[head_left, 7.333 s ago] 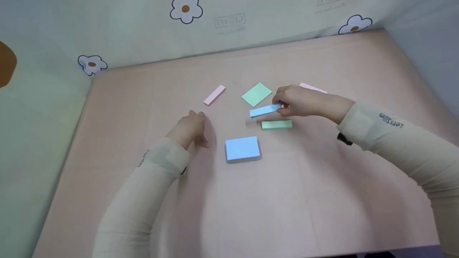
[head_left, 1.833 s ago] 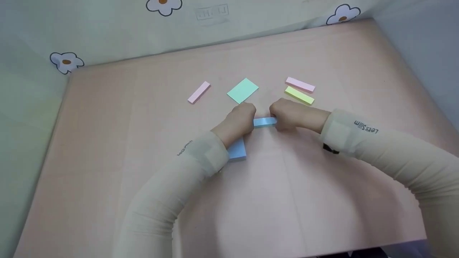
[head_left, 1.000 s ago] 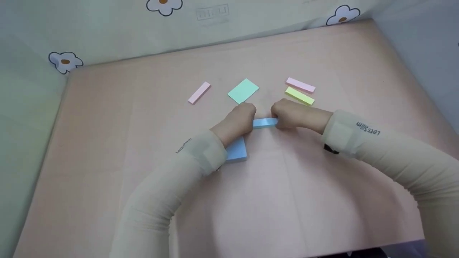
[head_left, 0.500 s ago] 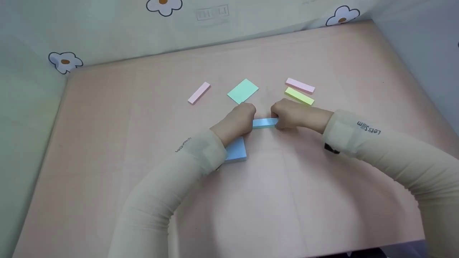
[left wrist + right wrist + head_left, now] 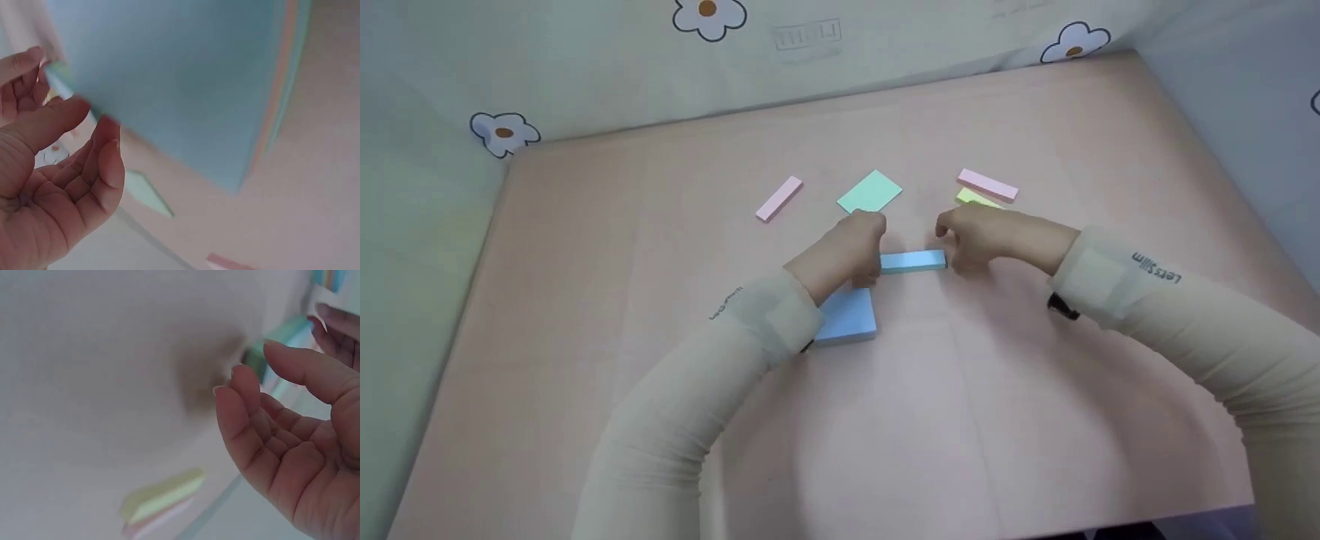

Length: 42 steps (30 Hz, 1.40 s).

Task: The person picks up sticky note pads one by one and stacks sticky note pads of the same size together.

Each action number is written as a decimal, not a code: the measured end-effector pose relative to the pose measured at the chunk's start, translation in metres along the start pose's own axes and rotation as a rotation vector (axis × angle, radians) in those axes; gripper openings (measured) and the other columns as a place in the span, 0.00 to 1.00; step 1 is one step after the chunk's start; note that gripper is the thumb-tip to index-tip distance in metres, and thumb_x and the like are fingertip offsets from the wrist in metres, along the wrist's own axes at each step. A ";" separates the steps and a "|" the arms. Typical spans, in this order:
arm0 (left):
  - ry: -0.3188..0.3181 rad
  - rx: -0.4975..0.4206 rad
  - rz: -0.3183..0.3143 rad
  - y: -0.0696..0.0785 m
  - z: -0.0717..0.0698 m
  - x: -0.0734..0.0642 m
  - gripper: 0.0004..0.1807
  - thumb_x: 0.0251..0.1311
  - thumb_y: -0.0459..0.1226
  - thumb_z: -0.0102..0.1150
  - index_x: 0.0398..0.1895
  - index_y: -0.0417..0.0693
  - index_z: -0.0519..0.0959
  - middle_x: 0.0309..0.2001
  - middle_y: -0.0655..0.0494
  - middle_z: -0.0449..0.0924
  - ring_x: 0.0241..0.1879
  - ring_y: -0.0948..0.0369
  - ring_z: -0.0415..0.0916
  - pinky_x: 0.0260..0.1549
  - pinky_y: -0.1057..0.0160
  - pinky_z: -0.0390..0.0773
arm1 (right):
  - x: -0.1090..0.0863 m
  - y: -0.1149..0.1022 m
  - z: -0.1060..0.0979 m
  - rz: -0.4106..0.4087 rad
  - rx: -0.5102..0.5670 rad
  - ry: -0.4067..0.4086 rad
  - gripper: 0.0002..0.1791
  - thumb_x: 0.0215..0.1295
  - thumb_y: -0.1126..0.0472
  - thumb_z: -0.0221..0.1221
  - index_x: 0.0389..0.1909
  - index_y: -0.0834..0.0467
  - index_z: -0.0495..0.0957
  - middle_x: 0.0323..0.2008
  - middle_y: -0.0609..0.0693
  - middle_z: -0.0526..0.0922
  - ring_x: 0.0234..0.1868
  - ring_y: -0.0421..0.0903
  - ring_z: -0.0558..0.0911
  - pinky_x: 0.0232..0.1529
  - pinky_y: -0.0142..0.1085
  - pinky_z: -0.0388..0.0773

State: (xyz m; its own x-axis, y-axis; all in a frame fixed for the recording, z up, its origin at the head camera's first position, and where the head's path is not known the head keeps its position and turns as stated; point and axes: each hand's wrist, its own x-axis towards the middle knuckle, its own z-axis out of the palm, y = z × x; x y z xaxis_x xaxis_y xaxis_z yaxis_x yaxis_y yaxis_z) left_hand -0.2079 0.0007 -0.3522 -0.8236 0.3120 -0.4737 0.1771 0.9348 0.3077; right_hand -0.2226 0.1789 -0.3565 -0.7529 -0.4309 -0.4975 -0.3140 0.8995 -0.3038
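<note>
A narrow blue strip pad rests on the table, and a green layer shows beneath it. Beside its left end is my left hand, thumb and fingers slightly parted; in the left wrist view the pad's end lies close to the thumb tip. My right hand stands just off the right end, its fingers loosely curved around nothing in the right wrist view. A thick blue sticky-note pad sits under my left wrist, partly covered; its edge shows coloured layers in the left wrist view.
Behind the hands lie a pink strip pad, a green sticky note, another pink strip pad and a yellow strip pad, partly hidden by my right hand. A flowered cloth hangs along the table's far edge.
The blue strip pad was brought over the green one and both hands gripped its ends. Now the right hand has let go and drawn right; the left has shifted slightly left, its fingers loosened.
</note>
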 end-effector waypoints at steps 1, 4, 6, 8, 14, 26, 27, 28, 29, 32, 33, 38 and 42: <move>0.004 -0.011 -0.009 -0.004 -0.005 -0.001 0.29 0.47 0.29 0.64 0.56 0.38 0.69 0.53 0.46 0.73 0.47 0.55 0.72 0.50 0.62 0.72 | -0.003 0.004 -0.006 0.011 0.006 0.011 0.23 0.51 0.70 0.57 0.52 0.67 0.70 0.38 0.60 0.76 0.35 0.51 0.73 0.33 0.38 0.71; 0.045 -0.074 -0.046 -0.022 -0.018 -0.007 0.30 0.50 0.30 0.63 0.59 0.40 0.68 0.57 0.46 0.70 0.54 0.53 0.69 0.53 0.60 0.70 | -0.011 0.022 -0.022 0.033 0.004 0.074 0.22 0.55 0.69 0.55 0.53 0.68 0.70 0.41 0.64 0.76 0.38 0.54 0.74 0.37 0.42 0.73; 0.075 -0.122 -0.070 -0.038 -0.024 -0.012 0.28 0.51 0.30 0.61 0.58 0.40 0.68 0.57 0.46 0.70 0.53 0.53 0.69 0.51 0.59 0.71 | -0.015 0.039 -0.031 0.043 -0.007 0.131 0.20 0.57 0.68 0.54 0.52 0.69 0.71 0.40 0.65 0.77 0.38 0.54 0.74 0.37 0.43 0.73; 0.100 -0.163 -0.111 -0.054 -0.026 -0.017 0.25 0.53 0.30 0.60 0.57 0.41 0.70 0.56 0.46 0.70 0.50 0.53 0.69 0.48 0.60 0.73 | -0.016 0.056 -0.035 0.064 -0.004 0.173 0.20 0.58 0.67 0.54 0.52 0.69 0.71 0.40 0.65 0.76 0.38 0.55 0.73 0.38 0.44 0.72; 0.116 -0.215 -0.165 -0.095 -0.018 -0.029 0.20 0.56 0.31 0.57 0.53 0.40 0.72 0.48 0.44 0.74 0.40 0.54 0.70 0.41 0.60 0.73 | -0.016 0.093 -0.032 0.075 0.061 0.241 0.19 0.59 0.64 0.54 0.49 0.72 0.72 0.35 0.62 0.75 0.36 0.53 0.70 0.35 0.41 0.69; 0.127 -0.231 -0.148 -0.119 -0.007 -0.034 0.17 0.57 0.30 0.50 0.51 0.37 0.73 0.46 0.42 0.73 0.38 0.53 0.69 0.39 0.59 0.72 | 0.008 0.099 -0.029 0.107 0.122 0.192 0.25 0.60 0.61 0.53 0.54 0.74 0.67 0.48 0.69 0.72 0.47 0.59 0.70 0.53 0.52 0.66; 0.123 -0.232 -0.148 -0.118 -0.007 -0.034 0.17 0.57 0.30 0.50 0.51 0.37 0.73 0.46 0.43 0.73 0.38 0.53 0.69 0.39 0.59 0.72 | 0.010 0.099 -0.028 0.112 0.115 0.186 0.25 0.60 0.60 0.54 0.54 0.74 0.68 0.48 0.68 0.72 0.46 0.59 0.70 0.52 0.51 0.66; 0.120 -0.231 -0.150 -0.118 -0.007 -0.034 0.17 0.57 0.30 0.50 0.51 0.37 0.73 0.45 0.43 0.73 0.38 0.53 0.69 0.39 0.60 0.72 | 0.013 0.098 -0.029 0.111 0.108 0.181 0.25 0.60 0.60 0.54 0.53 0.74 0.68 0.47 0.68 0.73 0.45 0.58 0.70 0.52 0.51 0.67; 0.118 -0.228 -0.151 -0.118 -0.007 -0.034 0.17 0.57 0.31 0.50 0.51 0.37 0.73 0.45 0.43 0.73 0.38 0.53 0.69 0.38 0.60 0.72 | 0.015 0.097 -0.028 0.111 0.100 0.178 0.24 0.60 0.60 0.54 0.52 0.73 0.69 0.46 0.67 0.73 0.44 0.58 0.70 0.50 0.50 0.67; 0.120 -0.213 -0.154 -0.116 -0.009 -0.034 0.16 0.58 0.31 0.49 0.51 0.39 0.73 0.44 0.43 0.73 0.37 0.54 0.69 0.35 0.62 0.71 | 0.021 0.094 -0.027 0.122 0.078 0.159 0.22 0.60 0.61 0.53 0.50 0.72 0.71 0.43 0.66 0.73 0.41 0.56 0.69 0.47 0.49 0.68; 0.120 -0.209 -0.154 -0.116 -0.010 -0.035 0.16 0.59 0.32 0.49 0.51 0.39 0.73 0.44 0.43 0.73 0.37 0.54 0.69 0.34 0.62 0.71 | 0.022 0.094 -0.027 0.125 0.072 0.154 0.21 0.60 0.61 0.53 0.49 0.72 0.71 0.42 0.65 0.74 0.41 0.56 0.69 0.46 0.49 0.68; 0.118 -0.199 -0.161 -0.116 -0.012 -0.036 0.16 0.60 0.32 0.50 0.51 0.40 0.73 0.42 0.44 0.73 0.35 0.55 0.69 0.30 0.65 0.70 | 0.025 0.093 -0.026 0.137 0.040 0.143 0.19 0.59 0.62 0.52 0.47 0.72 0.72 0.39 0.64 0.75 0.38 0.55 0.70 0.42 0.47 0.69; 0.120 -0.182 -0.145 -0.117 -0.013 -0.038 0.16 0.59 0.32 0.48 0.51 0.39 0.73 0.43 0.44 0.73 0.35 0.55 0.69 0.32 0.63 0.70 | 0.025 0.091 -0.027 0.116 0.010 0.153 0.18 0.59 0.60 0.53 0.43 0.71 0.74 0.34 0.61 0.75 0.34 0.53 0.70 0.37 0.43 0.68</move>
State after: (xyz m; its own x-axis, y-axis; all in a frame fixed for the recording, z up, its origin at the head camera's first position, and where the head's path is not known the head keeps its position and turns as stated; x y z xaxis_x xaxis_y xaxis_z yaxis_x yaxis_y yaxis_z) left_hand -0.2048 -0.1229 -0.3596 -0.8934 0.1440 -0.4255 -0.0385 0.9192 0.3918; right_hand -0.2861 0.2520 -0.3745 -0.8631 -0.3079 -0.4003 -0.2150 0.9413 -0.2604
